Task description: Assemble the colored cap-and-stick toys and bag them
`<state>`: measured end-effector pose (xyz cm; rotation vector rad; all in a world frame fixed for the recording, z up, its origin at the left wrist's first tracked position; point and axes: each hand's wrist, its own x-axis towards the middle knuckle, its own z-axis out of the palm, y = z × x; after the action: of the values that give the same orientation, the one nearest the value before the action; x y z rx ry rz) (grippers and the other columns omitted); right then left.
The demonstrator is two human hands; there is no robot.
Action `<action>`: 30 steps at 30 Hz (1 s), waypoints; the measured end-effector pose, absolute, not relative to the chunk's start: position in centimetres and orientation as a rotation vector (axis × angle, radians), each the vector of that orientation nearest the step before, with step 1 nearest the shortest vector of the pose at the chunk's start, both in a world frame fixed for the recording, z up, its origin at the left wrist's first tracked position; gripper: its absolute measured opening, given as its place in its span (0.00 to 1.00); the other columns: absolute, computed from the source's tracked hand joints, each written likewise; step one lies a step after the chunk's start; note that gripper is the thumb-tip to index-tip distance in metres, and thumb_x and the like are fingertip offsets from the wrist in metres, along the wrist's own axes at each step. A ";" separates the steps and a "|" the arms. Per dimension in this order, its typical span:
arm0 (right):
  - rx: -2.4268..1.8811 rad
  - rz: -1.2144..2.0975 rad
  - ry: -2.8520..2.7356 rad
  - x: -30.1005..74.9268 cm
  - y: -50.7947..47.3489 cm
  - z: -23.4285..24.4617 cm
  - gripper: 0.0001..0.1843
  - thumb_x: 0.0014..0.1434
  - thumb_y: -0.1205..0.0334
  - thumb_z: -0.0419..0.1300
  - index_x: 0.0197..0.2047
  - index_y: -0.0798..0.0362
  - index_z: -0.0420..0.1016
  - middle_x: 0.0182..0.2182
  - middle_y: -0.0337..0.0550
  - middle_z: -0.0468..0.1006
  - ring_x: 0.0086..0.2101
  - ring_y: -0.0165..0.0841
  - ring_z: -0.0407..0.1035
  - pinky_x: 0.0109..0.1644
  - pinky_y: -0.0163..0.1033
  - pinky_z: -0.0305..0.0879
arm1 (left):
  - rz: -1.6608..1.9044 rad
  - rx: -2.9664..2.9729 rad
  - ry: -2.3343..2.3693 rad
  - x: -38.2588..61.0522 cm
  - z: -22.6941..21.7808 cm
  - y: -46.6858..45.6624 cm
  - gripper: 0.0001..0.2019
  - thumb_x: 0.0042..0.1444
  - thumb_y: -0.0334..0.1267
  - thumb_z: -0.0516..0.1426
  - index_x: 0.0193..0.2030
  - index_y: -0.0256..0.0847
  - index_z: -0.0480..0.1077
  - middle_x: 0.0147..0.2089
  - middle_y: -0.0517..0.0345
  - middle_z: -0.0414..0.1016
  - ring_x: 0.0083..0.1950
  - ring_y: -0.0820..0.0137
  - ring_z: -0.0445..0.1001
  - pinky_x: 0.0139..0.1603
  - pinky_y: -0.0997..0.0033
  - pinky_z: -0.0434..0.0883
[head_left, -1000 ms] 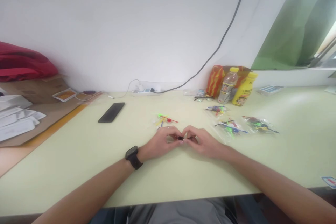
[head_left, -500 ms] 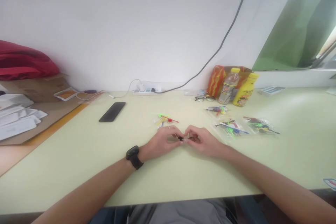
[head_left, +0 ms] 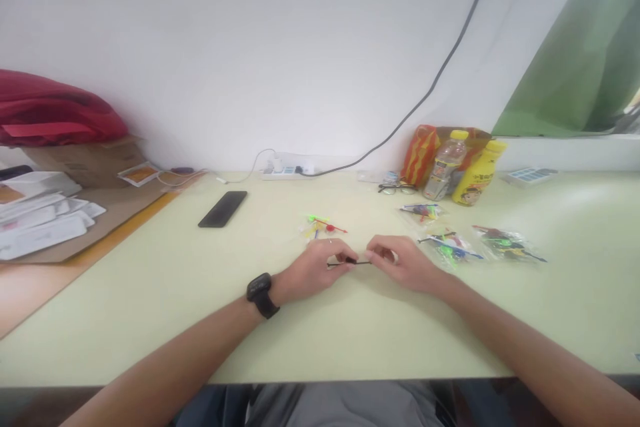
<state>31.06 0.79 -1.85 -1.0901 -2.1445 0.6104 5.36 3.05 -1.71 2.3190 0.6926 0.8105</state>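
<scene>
My left hand [head_left: 316,269], with a black watch on its wrist, pinches a small black piece at one end of a thin dark rod [head_left: 359,263]. My right hand [head_left: 403,263] pinches the rod's other end. Both hands rest low on the pale green table [head_left: 150,293], a short gap between them. Just behind the left hand lies a small pile of coloured plastic sticks [head_left: 320,227].
Three clear bags of coloured parts [head_left: 453,245] lie right of my hands. Bottles [head_left: 470,173] and an orange bag stand at the wall, with glasses beside them. A black phone [head_left: 223,208] lies left. A power strip [head_left: 287,170], papers and a cardboard box sit further left.
My hands have drawn apart, and the thin dark rod now shows between them. The camera view has shifted a little to the left.
</scene>
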 end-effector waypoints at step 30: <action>-1.176 0.328 -2.182 35.4 13.7 7.5 0.05 0.61 0.68 0.58 0.39 0.53 0.76 0.40 0.46 0.82 0.41 0.39 0.77 0.48 0.45 0.73 | 1.270 2.350 1.159 4.0 3.0 7.1 0.33 0.63 0.48 0.66 0.71 0.47 0.63 0.71 0.45 0.68 0.67 0.53 0.69 0.65 0.51 0.71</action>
<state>35.41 13.72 7.46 -1.1761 -2.1818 0.3279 3.99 7.06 3.02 2.3498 1.1593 1.2703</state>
